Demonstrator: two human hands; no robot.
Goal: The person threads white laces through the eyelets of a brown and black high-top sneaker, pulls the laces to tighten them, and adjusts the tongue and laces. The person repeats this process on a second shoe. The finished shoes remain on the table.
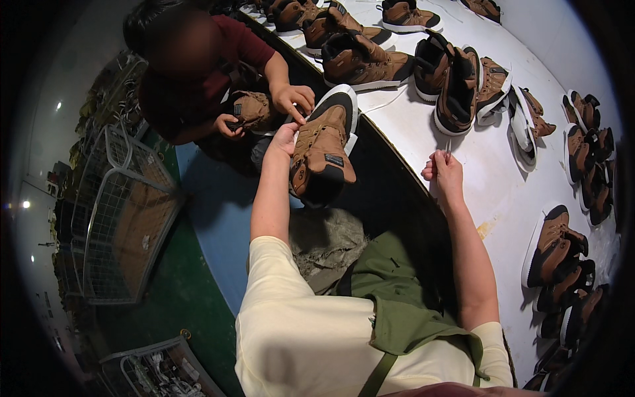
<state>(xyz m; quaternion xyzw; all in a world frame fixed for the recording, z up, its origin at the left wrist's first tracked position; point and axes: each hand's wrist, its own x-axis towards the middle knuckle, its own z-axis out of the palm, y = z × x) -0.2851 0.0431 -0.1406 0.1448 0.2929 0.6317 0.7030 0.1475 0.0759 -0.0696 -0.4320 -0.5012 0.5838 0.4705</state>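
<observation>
My left hand [283, 140] is closed on the side of a brown high-top shoe [322, 142] with a black toe cap and a white sole. I hold it out over the gap beside the table, its toe pointing away from me. A co-worker's hand [294, 99] reaches to the shoe close to my fingers. My right hand [444, 170], over the table's near edge, is closed on a thin pointed metal tool [449, 143]; its exact kind is unclear. Just beyond the tool's tip stands another brown shoe [458, 99].
More brown shoes [364, 63] stand along the white table [493, 178], with several at its right side [555, 245]. The co-worker's other hand [229, 127] holds a brown shoe [254, 111]. A wire-mesh cart [126, 218] stands left on the green floor.
</observation>
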